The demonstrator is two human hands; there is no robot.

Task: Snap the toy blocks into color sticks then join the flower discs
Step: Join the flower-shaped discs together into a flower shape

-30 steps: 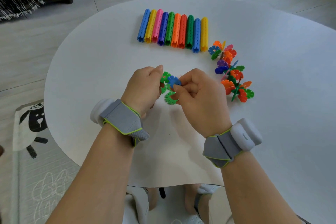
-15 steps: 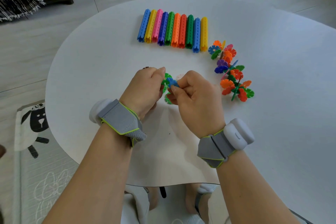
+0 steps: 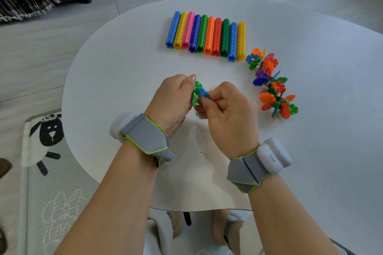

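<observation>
Head view, frame centre: we are pinching a green flower disc (image 3: 197,85) in the left hand (image 3: 174,99) to steady it, while the right hand (image 3: 230,114) is pinching a blue disc (image 3: 202,93) against it, presumably so the slots mesh. Finished sticks (image 3: 207,35) are lying upper centre.

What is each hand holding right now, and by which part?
The right hand pinches the blue flower disc by its near rim; the left hand grips the green flower discs, the contact spot hidden behind its fingers.
</observation>
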